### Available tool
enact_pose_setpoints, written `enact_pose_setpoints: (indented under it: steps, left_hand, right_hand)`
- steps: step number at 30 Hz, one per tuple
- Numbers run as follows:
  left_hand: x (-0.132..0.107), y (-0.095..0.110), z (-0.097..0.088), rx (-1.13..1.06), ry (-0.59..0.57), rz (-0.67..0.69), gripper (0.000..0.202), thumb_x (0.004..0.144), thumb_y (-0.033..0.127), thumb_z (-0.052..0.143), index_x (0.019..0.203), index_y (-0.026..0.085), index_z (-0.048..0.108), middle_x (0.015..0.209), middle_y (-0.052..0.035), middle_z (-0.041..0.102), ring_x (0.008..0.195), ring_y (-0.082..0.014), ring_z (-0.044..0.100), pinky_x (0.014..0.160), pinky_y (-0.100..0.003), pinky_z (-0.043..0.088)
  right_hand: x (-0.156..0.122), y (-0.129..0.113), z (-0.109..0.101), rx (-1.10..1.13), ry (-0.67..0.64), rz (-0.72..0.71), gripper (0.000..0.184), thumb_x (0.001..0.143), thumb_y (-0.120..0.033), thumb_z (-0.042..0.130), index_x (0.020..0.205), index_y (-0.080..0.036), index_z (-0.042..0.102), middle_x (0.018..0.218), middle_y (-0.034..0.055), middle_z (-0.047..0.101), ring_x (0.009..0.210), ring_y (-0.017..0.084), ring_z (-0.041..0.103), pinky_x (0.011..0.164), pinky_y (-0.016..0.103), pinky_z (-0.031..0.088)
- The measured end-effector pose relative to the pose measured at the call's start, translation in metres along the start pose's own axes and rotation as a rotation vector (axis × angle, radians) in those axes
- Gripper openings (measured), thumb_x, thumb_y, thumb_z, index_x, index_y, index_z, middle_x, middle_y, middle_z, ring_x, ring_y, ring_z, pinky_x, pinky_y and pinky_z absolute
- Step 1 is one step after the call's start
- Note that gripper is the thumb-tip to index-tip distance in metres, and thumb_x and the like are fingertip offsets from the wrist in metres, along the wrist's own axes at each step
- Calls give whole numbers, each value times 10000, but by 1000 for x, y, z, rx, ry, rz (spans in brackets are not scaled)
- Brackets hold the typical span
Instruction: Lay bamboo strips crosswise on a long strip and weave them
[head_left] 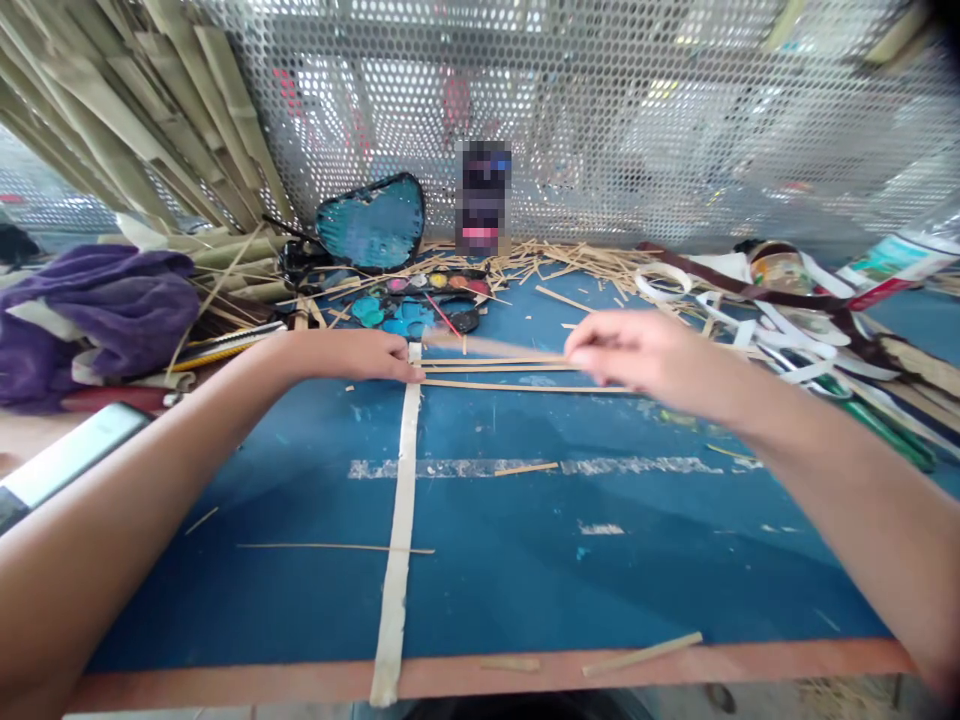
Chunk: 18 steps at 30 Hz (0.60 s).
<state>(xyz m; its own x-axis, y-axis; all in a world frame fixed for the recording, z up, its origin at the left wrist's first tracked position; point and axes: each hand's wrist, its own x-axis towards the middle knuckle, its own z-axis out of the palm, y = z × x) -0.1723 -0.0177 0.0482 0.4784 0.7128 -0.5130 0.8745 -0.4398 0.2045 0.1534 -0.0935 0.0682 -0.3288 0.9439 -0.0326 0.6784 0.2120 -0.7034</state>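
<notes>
My left hand (358, 355) rests on the blue table (525, 560), fingers closed and pressing down the ends of thin bamboo strips (495, 366) where they meet the top of a long pale strip (400, 520) that runs toward me. My right hand (637, 352) is blurred by motion; its fingers are pinched on the other end of those thin strips, one of which is raised slightly off the table. A further thin strip (525, 386) lies just below the hands.
A paint palette (439, 285) and teal heart-shaped lid (373, 225) sit behind the hands amid bamboo shavings. Purple cloth (97, 310) lies at left, bamboo slats (135, 110) lean against perforated mesh, white bands (780, 330) and green-handled tools lie at right. Loose splinters (641, 654) lie along the front edge.
</notes>
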Motion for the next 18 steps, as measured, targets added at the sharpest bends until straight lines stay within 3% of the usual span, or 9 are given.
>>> enact_pose_setpoints:
  steps: [2, 4, 11, 18]
  left_hand:
    - [-4, 11, 1, 92, 34, -73, 625, 807, 754, 409, 952, 182, 613, 980, -95, 683, 806, -235, 611, 645, -291, 386]
    - [-7, 23, 2, 152, 56, -141, 599, 819, 724, 405, 970, 186, 621, 959, -98, 689, 780, -241, 613, 631, -299, 370]
    - [-11, 33, 3, 177, 74, -170, 551, 838, 652, 419, 1042, 193, 647, 951, -107, 701, 786, -260, 629, 623, -306, 361]
    - [-9, 29, 4, 189, 77, -162, 573, 872, 676, 397, 1058, 180, 614, 1003, -127, 695, 803, -255, 619, 601, -306, 335]
  right_hand:
    - [-4, -3, 22, -51, -172, 13, 150, 899, -387, 585, 864, -255, 648, 782, 6, 669, 691, 172, 601, 608, 310, 448]
    - [-1, 3, 39, -91, -216, 17, 141, 920, -374, 556, 873, -265, 632, 841, 6, 686, 743, 180, 614, 658, 320, 460]
    - [14, 27, 48, -256, -129, -156, 194, 938, -347, 490, 855, -220, 610, 832, 43, 672, 705, 179, 570, 675, 328, 411]
    - [14, 25, 51, -290, -123, -133, 208, 942, -369, 477, 884, -210, 598, 831, 42, 668, 719, 178, 572, 655, 311, 386]
